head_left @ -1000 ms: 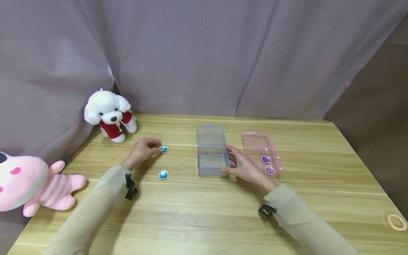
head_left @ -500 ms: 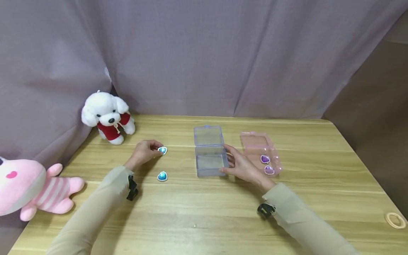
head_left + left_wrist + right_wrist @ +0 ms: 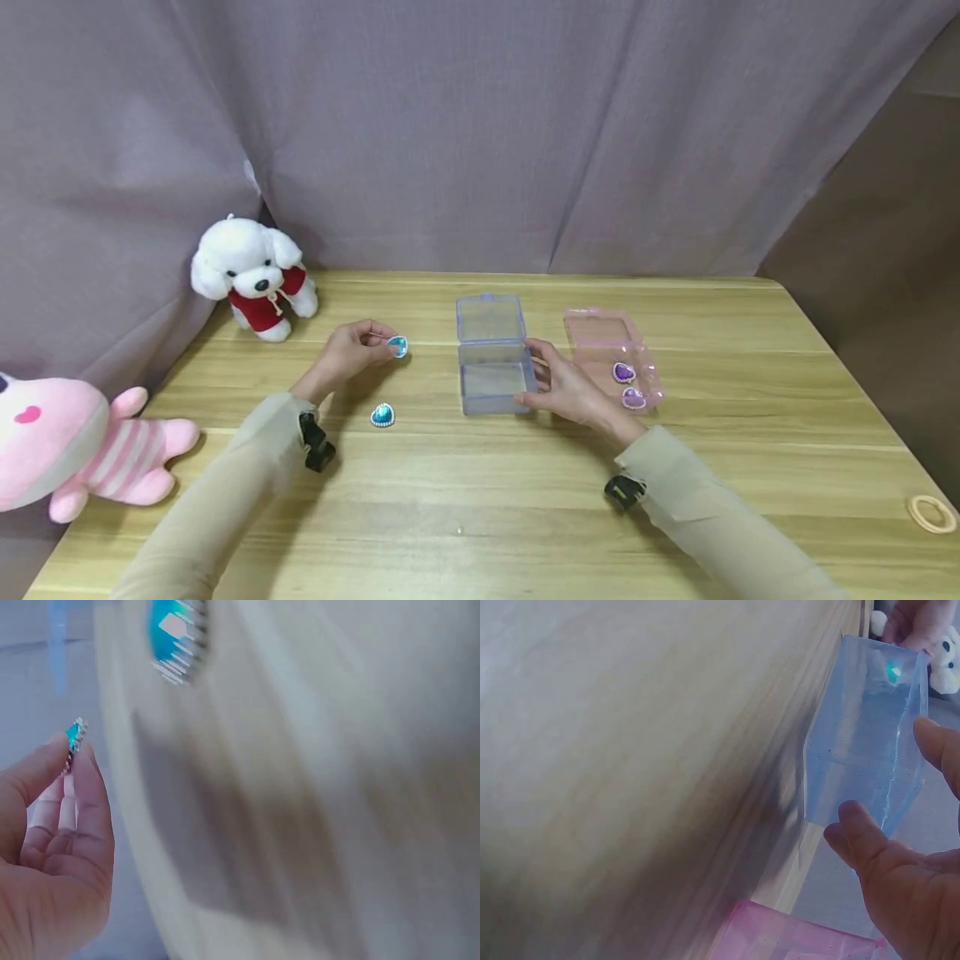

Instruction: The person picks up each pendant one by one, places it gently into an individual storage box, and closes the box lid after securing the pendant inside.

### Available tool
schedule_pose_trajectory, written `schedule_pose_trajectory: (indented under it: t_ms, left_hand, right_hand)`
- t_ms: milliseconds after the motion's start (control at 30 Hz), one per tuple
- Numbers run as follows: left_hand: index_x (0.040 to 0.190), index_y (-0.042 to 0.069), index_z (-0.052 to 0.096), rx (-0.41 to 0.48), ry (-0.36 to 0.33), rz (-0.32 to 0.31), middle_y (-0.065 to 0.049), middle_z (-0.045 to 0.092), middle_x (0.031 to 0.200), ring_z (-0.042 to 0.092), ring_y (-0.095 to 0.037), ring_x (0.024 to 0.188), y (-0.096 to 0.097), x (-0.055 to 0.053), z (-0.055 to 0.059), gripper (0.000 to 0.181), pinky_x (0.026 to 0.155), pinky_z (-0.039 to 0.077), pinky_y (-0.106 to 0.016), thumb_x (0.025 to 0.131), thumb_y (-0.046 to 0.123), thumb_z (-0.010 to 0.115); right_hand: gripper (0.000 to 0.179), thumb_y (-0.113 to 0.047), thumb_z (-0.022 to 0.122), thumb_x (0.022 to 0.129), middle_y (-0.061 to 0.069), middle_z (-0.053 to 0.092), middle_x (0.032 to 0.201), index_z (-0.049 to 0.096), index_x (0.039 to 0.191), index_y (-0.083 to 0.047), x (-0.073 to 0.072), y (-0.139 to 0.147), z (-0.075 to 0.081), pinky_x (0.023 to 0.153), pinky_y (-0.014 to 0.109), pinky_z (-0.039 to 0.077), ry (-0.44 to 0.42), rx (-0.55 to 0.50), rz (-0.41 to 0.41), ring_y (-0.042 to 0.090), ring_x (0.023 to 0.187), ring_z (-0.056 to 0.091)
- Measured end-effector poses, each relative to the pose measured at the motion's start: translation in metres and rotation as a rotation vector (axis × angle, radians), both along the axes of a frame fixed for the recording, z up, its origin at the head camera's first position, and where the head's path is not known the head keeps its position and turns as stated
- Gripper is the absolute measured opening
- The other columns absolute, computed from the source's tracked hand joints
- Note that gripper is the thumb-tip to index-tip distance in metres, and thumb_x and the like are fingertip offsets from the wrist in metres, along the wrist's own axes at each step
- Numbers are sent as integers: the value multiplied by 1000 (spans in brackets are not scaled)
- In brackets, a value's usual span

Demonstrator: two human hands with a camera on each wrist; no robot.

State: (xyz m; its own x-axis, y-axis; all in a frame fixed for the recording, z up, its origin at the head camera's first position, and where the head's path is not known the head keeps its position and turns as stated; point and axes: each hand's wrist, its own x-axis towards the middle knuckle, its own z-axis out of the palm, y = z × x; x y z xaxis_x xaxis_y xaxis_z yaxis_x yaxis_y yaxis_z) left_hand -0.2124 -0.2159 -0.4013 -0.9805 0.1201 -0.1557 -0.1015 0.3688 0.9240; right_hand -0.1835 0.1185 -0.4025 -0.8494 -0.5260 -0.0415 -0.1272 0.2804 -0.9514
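My left hand (image 3: pixel 348 354) pinches a blue heart-shaped gem (image 3: pixel 398 346) with a pearly rim between thumb and fingers, raised off the table. The left wrist view also shows this gem (image 3: pixel 75 735) at the fingertips. A second blue heart gem (image 3: pixel 382 415) lies on the table below that hand. In the middle stands a clear bluish plastic box (image 3: pixel 491 407), its lid (image 3: pixel 491 319) flipped back. My right hand (image 3: pixel 573 392) holds the box by its right side, thumb at the front corner and fingers farther back. The box (image 3: pixel 862 742) partly covers the left hand in the right wrist view.
Right of the bluish box lies an open pink plastic box (image 3: pixel 596 329) with two purple gems (image 3: pixel 624 372) in it. A white plush dog (image 3: pixel 255 275) and a pink plush toy (image 3: pixel 112 442) sit at the left. A wooden ring (image 3: pixel 932 514) lies at the far right.
The left hand has picked up the upper blue heart gem and moved slightly right with it. My right hand has stayed at the bluish box.
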Motion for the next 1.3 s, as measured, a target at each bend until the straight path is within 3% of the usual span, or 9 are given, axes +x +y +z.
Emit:
schedule_pose_trajectory:
  t_ms: [133,500,700,933,1067,1300]
  left_hand:
    - [111,-11,55,152,-19,-83,4,65,80,65,-10,76,17,1,12,30,80,57,-30,86,0,65]
    - [110,-11,59,211,-53,-275,0,67,81,65,-9,76,72,2,33,27,88,53,-42,85,-3,64]
    - [109,-10,61,165,-76,-339,-5,69,83,66,-8,74,96,-2,32,27,85,55,-39,84,-2,67]
    - [107,-8,62,130,-111,-366,-15,71,94,67,-10,75,117,-4,27,26,84,55,-39,82,-4,67]
    - [105,-7,64,82,-109,-387,-16,70,94,67,-10,74,124,-5,25,24,84,55,-41,82,-4,68]
    - [102,-4,66,-29,-94,-432,-15,71,92,69,-14,76,135,-7,24,21,76,58,-32,81,-3,69]
  right_hand:
    - [85,8,67,79,31,13,150,12,144,8,0,1,1,105,45,37,1,7,-4,46,134,28]
    - [85,8,67,79,32,13,150,12,143,8,0,1,0,105,46,37,-9,-4,-3,47,133,28]
    - [85,7,67,79,31,13,151,13,144,6,0,0,0,104,44,38,-18,1,-10,46,133,29]
    - [84,6,67,80,30,14,151,13,144,6,0,-1,-1,105,44,37,-24,-18,-13,46,134,28]
    - [85,5,68,79,29,15,151,13,145,4,1,-1,1,104,42,38,-33,-3,-23,44,134,29]
    - [87,1,70,79,29,18,150,13,145,3,0,0,1,103,37,40,-32,35,-31,41,135,30]
